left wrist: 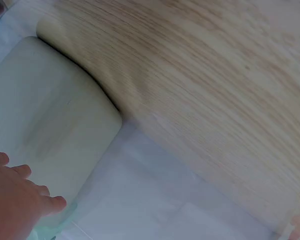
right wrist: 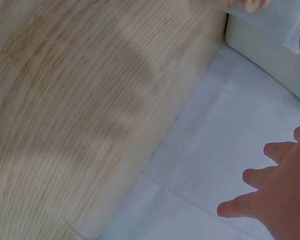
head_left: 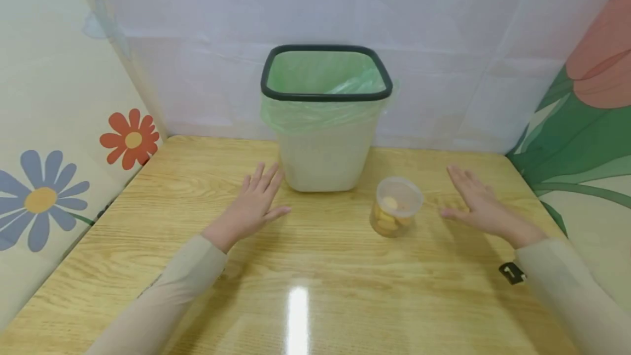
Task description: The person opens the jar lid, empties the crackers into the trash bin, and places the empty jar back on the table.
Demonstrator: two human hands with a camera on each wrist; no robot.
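Note:
Near the front left of a pale trash bin (head_left: 322, 152), my left hand (head_left: 252, 201) hovers over the table with fingers straight and thumb apart. The bin has a dark rim and a thin green bag folded over its edge. To its front right stands a clear round plastic tub (head_left: 396, 210) with a translucent lid and yellow-orange pieces inside. My right hand (head_left: 477, 204), fingers extended, hangs above the table to the right of the tub. Neither hand holds anything. In the right wrist view, part of the tub (right wrist: 277, 17) shows at the top edge.
The wood-grain table (head_left: 345, 267) meets a white cloth backdrop (head_left: 443, 59) behind the bin. A small black tag (head_left: 511, 273) lies beside the right sleeve. Flower-patterned panels border both sides, with a red flower (head_left: 133, 139) on the left.

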